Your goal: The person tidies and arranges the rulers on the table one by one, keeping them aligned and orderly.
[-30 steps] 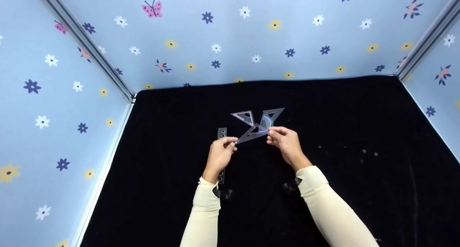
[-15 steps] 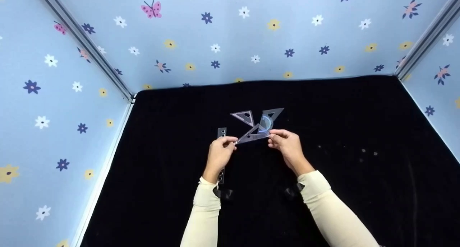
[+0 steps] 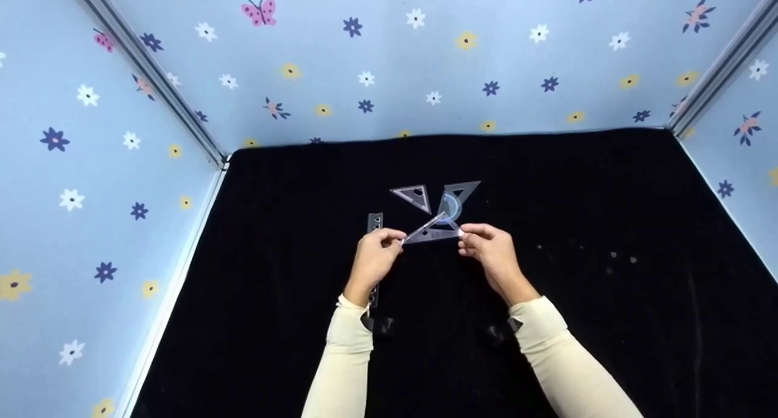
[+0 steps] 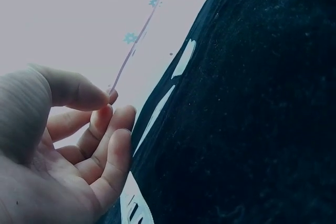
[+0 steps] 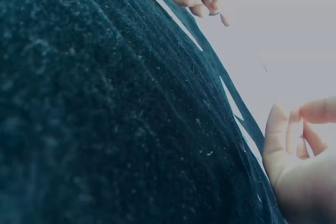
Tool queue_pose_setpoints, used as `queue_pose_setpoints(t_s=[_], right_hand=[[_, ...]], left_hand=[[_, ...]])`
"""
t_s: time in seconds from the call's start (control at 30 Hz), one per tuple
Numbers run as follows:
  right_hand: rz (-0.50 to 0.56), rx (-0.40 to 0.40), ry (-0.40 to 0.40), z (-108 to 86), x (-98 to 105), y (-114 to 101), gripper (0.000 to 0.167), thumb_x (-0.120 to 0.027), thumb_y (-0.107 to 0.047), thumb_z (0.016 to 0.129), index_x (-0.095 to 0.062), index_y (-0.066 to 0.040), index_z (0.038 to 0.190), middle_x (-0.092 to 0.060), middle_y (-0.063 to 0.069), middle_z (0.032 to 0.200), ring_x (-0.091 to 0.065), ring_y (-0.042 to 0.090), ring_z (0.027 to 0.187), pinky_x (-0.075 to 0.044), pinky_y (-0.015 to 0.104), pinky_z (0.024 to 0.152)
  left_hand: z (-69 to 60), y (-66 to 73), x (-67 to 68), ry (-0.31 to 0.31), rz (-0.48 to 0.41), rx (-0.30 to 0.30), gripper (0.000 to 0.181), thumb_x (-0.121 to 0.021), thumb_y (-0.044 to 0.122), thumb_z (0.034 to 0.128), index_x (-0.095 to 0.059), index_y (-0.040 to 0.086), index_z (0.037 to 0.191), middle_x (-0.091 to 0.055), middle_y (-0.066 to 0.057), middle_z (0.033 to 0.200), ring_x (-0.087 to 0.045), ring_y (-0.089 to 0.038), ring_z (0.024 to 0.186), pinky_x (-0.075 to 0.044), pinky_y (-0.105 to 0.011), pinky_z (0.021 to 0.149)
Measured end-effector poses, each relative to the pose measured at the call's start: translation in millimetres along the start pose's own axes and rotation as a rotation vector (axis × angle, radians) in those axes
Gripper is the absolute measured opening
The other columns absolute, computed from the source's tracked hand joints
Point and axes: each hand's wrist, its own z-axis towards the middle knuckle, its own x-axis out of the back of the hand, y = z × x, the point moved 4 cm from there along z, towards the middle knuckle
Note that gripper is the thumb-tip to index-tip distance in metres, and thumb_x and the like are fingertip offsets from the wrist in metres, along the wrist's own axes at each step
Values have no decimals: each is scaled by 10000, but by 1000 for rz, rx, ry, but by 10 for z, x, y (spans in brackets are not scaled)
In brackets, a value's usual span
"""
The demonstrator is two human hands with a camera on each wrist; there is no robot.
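Observation:
Both hands hold one clear set square (image 3: 433,234) by its two far corners, its peak pointing away from the person. The left hand (image 3: 375,261) pinches the left corner between thumb and index finger; in the left wrist view the square (image 4: 137,38) appears edge-on, raised off the cloth, from the left hand (image 4: 79,145). The right hand (image 3: 493,257) pinches the right corner. Just behind the held piece lie a blue-marked protractor (image 3: 451,205) and a second set square (image 3: 467,191), overlapping. A smaller triangle (image 3: 415,194) lies to their left.
A clear ruler with cut-outs (image 3: 375,221) lies lengthwise on the black cloth (image 3: 292,223), partly under the left hand. Small pale specks (image 3: 614,254) dot the cloth at the right. Blue walls with flower patterns (image 3: 389,59) and metal corner posts enclose the back and sides.
The right hand has moved slightly right and toward the person, turning the held square so its long edge lies more level. The left hand has barely shifted. The other pieces stay in place.

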Motion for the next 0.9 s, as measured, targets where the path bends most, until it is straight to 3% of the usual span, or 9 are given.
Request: queue_pose_setpoints(t_s=[0.37, 0.9], right_hand=[[10, -9, -43, -115, 23, -2, 214, -620, 123, 877, -628, 175, 1084, -687, 144, 846, -664, 188, 678, -589, 300, 676], [-28, -18, -99, -327, 60, -19, 200, -657, 88, 881, -641, 149, 1071, -682, 148, 878, -666, 201, 720, -593, 324, 690]], left_hand=[[-106, 30, 47, -33, 102, -58, 200, -638, 19, 845, -786, 84, 963, -695, -17, 921, -626, -142, 807, -517, -303, 769], [-304, 62, 123, -77, 93, -92, 154, -674, 16, 864, -776, 73, 964, -719, -22, 905, -641, -121, 785, -530, -293, 746]])
